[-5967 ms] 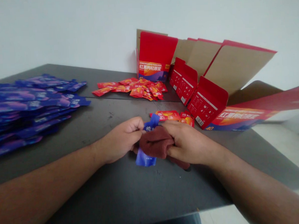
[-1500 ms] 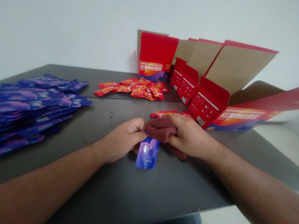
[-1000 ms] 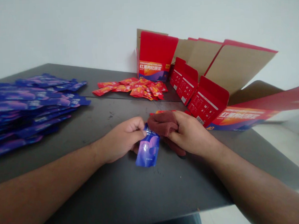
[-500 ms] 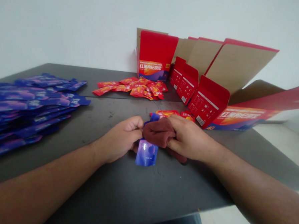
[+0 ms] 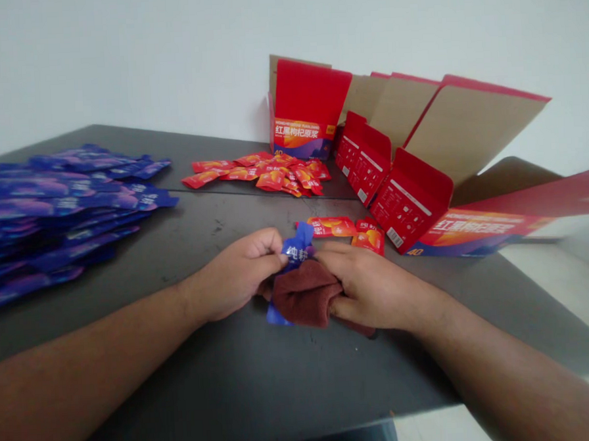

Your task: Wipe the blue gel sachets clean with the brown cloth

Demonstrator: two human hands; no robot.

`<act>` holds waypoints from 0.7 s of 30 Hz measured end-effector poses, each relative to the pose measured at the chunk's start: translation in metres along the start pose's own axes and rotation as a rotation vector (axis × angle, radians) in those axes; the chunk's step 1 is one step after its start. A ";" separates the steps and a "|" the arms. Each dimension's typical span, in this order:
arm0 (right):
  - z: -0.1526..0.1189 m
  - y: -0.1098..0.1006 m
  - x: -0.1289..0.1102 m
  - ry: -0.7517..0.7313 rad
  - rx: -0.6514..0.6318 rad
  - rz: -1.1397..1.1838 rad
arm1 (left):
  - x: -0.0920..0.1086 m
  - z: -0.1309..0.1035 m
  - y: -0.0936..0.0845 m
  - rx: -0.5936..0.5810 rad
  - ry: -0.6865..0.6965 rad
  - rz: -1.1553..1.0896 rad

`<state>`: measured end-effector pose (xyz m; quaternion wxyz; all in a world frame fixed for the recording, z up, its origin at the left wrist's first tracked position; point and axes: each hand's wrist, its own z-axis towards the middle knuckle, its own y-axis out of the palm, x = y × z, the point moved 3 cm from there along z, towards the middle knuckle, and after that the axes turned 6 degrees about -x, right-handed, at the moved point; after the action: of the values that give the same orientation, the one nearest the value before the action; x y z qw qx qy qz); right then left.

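Observation:
My left hand (image 5: 242, 272) pinches the left edge of a blue pouch (image 5: 296, 247) above the table. A folded brown cloth (image 5: 305, 292) lies across the pouch's middle, so only its top and lower left corner show. The cloth is gripped in my right hand (image 5: 369, 282), its fingers partly hidden behind the folds. Just beyond my hands, red pouches (image 5: 332, 227) lie flat on the dark grey table (image 5: 224, 382).
A big heap of blue pouches (image 5: 66, 206) covers the left side. Several red pouches (image 5: 272, 173) lie in a pile at the back. Open red cartons (image 5: 311, 108) stand along the back and right, their flaps raised (image 5: 477, 125). The table's front edge runs close to me.
My right hand has slid the cloth down the pouch towards me, uncovering its top and covering its lower part. My left hand keeps its pinch with little movement.

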<state>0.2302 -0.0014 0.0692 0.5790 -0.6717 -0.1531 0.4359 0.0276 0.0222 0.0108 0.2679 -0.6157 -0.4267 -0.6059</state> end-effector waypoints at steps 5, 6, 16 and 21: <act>-0.001 -0.004 0.006 0.126 0.131 -0.073 | 0.001 0.000 0.002 -0.010 -0.027 -0.021; -0.001 -0.005 0.007 0.145 0.161 -0.086 | 0.001 0.000 0.002 -0.012 -0.036 -0.022; 0.000 0.000 -0.003 0.010 -0.014 -0.007 | 0.000 -0.001 0.001 -0.006 0.013 -0.007; 0.000 -0.004 0.002 0.120 0.125 -0.080 | 0.000 0.000 0.001 -0.003 -0.025 -0.014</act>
<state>0.2328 0.0011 0.0715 0.6447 -0.6526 -0.1174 0.3803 0.0287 0.0219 0.0107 0.2575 -0.6205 -0.4335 -0.6006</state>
